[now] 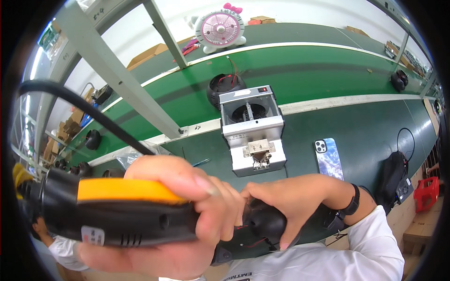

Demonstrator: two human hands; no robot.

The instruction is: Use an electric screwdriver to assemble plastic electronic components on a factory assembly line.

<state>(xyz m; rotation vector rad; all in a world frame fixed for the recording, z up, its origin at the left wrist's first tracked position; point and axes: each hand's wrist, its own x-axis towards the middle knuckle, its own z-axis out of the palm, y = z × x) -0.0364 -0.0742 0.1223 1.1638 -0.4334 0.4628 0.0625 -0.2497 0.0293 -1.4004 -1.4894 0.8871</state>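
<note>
Close to the camera, my left hand point(187, 220) is wrapped round a thick black electric screwdriver point(126, 218) with an orange strip along its top. The tool lies roughly level, and my fingers hide its right end. My right hand point(290, 201) is bent over a rounded black plastic housing point(267, 222), thumb and fingers on either side of it. Thin red wires show beside the housing. Both hands nearly meet there, so whether the tool touches the housing cannot be seen. Beyond them stands a silver screw feeder point(253, 133).
A phone point(329, 158) lies right of the feeder. Behind it, another black housing point(225, 89) sits on a green conveyor point(300, 70). A pink-and-white fan point(220, 29) stands farther back. A black cable point(84, 100) arcs at left, near a metal post point(122, 79). Another person's sleeve point(68, 253) shows lower left.
</note>
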